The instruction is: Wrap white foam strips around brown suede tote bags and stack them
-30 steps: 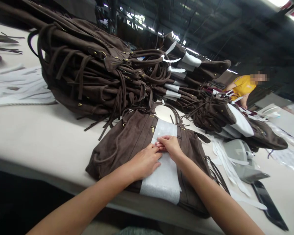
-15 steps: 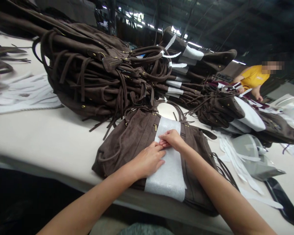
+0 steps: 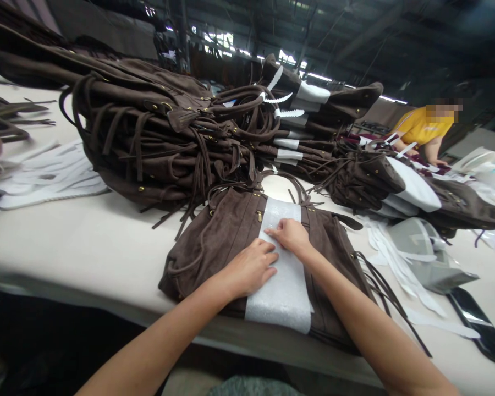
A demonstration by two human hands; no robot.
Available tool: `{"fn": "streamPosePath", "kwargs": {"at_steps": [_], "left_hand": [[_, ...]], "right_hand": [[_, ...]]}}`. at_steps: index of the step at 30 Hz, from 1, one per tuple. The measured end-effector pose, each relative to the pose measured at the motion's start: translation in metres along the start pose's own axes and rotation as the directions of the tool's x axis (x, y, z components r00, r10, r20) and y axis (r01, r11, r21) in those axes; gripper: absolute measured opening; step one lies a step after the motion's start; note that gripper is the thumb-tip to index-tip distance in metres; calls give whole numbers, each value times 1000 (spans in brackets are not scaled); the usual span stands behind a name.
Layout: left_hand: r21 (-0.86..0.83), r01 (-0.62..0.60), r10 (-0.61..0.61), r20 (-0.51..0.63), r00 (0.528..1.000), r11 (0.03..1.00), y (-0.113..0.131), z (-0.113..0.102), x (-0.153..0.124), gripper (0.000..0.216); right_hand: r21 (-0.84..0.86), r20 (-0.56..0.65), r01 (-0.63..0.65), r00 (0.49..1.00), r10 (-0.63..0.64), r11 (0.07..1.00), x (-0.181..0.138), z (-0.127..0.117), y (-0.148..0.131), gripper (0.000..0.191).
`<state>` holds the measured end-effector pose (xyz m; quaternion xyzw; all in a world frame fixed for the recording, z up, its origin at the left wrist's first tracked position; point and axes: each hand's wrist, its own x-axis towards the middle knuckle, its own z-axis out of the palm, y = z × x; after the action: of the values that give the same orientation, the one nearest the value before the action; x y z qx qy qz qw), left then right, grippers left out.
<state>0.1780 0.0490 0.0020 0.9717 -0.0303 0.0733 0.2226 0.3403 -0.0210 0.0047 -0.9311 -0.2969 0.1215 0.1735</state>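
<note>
A dark brown handbag [image 3: 218, 234] lies flat near the table's front edge, its handles pointing away from me. Around its middle runs a band of white foam wrap [image 3: 279, 300]. My left hand [image 3: 251, 268] rests on the band's left part and the bag, fingers stretched out and pressing down. Just above it, my right hand [image 3: 292, 236] has thumb and fingertips drawn together against the foam. Whatever might be between those fingertips is too small to make out. A small gold zipper pull [image 3: 259, 216] shows left of the band.
Behind stands a large pile of brown handbags [image 3: 148, 132]. White strips [image 3: 58, 173] lie at left, a clear grey tape dispenser-like object [image 3: 427, 256] and a black tray-like item [image 3: 478, 324] at right. A person in a yellow shirt [image 3: 423, 125] works in the background; another's hand shows far left.
My right fingertips have come slightly away from my left fingers, which stay pressed on the foam. The bag has not visibly moved; the view has shifted a little.
</note>
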Motion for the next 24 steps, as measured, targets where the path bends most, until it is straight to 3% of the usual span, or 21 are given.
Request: {"fn": "streamPosePath", "kwargs": {"at_steps": [2,4,9,14,19,24], "left_hand": [[-5,3,-3,2,1000,1000,0,1,0,21],[-11,11,-11,3,1000,1000,-1,1,0,21],[-25,37,-37,7,999,999,-1,1,-1,23],[-39,42,-42,10,999,998,1,-1,-1,25],[-56,45,-45,2,999,997,0,0,0,30],[-39,27,-28,-15,999,999,-2,3,0,27]], "right_hand": [[-82,-126,68,989,-78,994,-7,5,2,29],[-75,-171,128,975,-140,989,-13,10,5,22],[69,-126,225,969,-215,972,-19,14,16,15],[85,-101,262,962,-253,961,-25,16,21,18],[-60,-124,278,951,-283,959,-37,15,17,27],[-170,-26,277,958,-285,946,-36,4,15,37]]}}
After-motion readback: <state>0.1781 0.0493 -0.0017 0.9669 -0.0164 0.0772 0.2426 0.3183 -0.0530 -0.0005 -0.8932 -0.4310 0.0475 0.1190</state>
